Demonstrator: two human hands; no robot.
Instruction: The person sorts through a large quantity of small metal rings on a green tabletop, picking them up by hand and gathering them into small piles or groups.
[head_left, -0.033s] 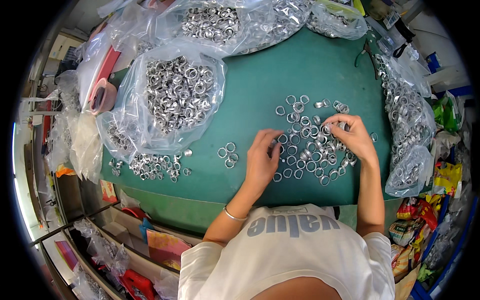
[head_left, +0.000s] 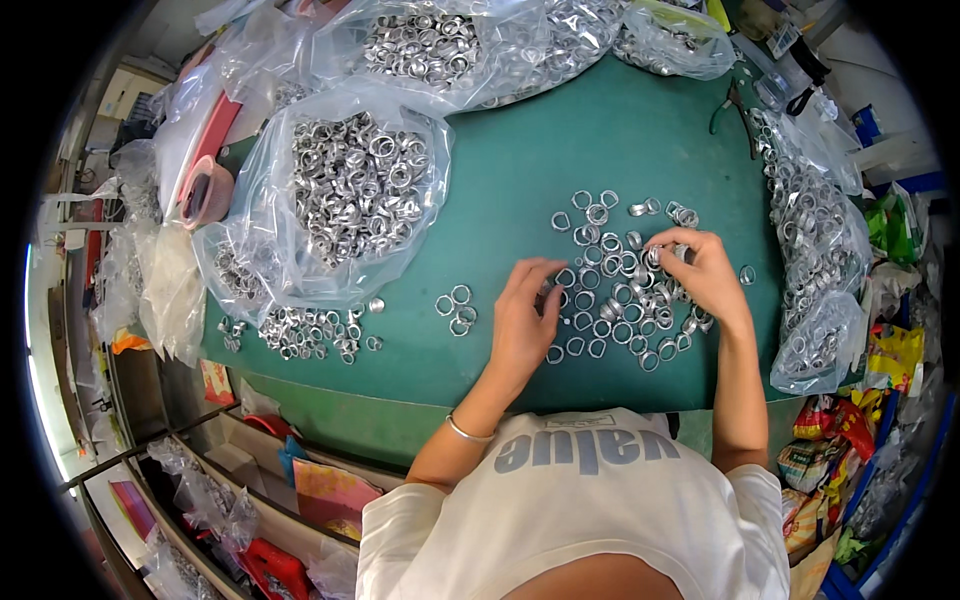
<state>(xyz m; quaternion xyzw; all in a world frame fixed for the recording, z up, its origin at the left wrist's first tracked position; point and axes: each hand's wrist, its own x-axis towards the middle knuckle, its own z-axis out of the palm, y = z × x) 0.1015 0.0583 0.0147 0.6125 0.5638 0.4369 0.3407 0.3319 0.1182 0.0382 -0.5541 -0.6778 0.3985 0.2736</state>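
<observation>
A loose spread of silver metal rings [head_left: 622,313] lies on the green tabletop in front of me. My right hand [head_left: 702,268] is at the far right part of this spread, thumb and fingers pinched around silver rings [head_left: 654,257]. At the spread's left edge is my left hand [head_left: 526,312], its fingers curled toward the thumb and slightly blurred. Something small and dark or metallic shows between them, too unclear to name. Left of that hand sits a small group of rings [head_left: 461,312], apart from the rest.
An open clear plastic bag [head_left: 425,215] full of rings stands left, with a ring pile [head_left: 310,333] before it. More filled bags [head_left: 425,50] line the back. Another long bag [head_left: 815,230] lies along the right edge, near green-handled pliers [head_left: 735,108]. A pink container [head_left: 207,195] stands far left.
</observation>
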